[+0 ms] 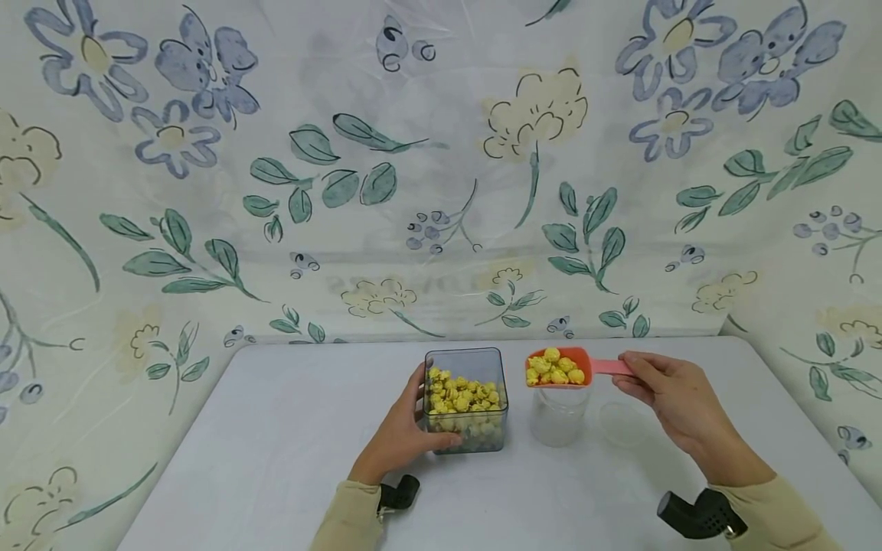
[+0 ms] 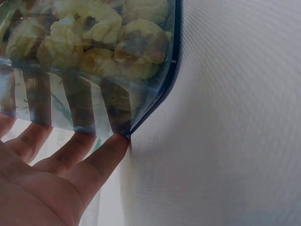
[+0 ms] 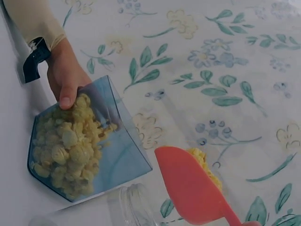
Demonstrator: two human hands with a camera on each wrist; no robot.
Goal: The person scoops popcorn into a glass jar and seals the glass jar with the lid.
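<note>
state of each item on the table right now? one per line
square container: upright, lidless, part full of popcorn, left hand grips its side
scoop: level, loaded with popcorn, above the jar, handle pinched by right hand
clear jar: upright, open, looks empty
clear lid: flat on table, right of jar

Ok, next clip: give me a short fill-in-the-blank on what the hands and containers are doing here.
1. The left hand holds the clear tub, which is partly full of yellow ____.
2. The right hand pinches the handle of the orange ____, which is heaped with the same snack.
3. The scoop hovers right above the small clear ____, to the right of the tub.
4. A round clear lid lies flat on the ____, just right of the jar.

Missing words: popcorn; scoop; jar; table
</note>
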